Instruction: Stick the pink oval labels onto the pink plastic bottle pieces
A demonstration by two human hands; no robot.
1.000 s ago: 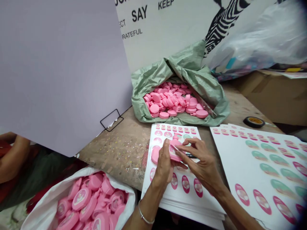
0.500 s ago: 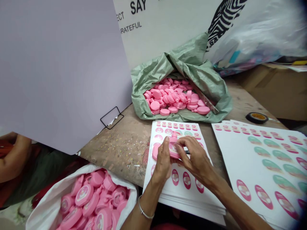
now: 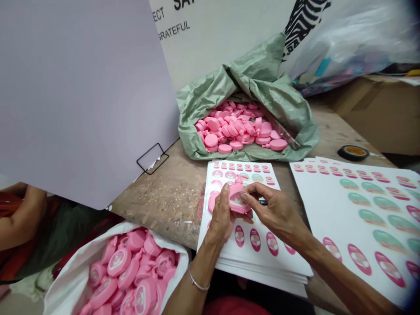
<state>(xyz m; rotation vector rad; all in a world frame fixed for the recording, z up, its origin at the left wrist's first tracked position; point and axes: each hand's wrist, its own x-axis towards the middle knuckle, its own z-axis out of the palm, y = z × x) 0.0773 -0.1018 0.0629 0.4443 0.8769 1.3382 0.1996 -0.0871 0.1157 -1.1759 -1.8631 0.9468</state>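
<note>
My left hand [image 3: 220, 214] grips a small pink bottle-shaped plastic piece [image 3: 235, 197] over a stack of sticker sheets [image 3: 252, 249]. My right hand [image 3: 274, 212] has its thumb and fingertips pressed on the label on the front of that piece, and a dark thin object sticks out behind its fingers. A second plain pink piece [image 3: 212, 200] lies on the sheet just left of my left hand. The sheet carries rows of pink and green oval stickers.
A green bag [image 3: 288, 118] of plain pink pieces lies behind the sheets. A white bag [image 3: 179, 267] of labelled pink pieces sits at lower left. More sticker sheets [image 3: 367, 210] lie at right, with a tape roll [image 3: 353, 152] beyond. A grey board [image 3: 82, 87] leans at left; another person's arm [image 3: 22, 218] shows below it.
The pink piece has been tilted up more upright between my hands, and my right thumb now presses on its label. The view has shifted slightly downward.
</note>
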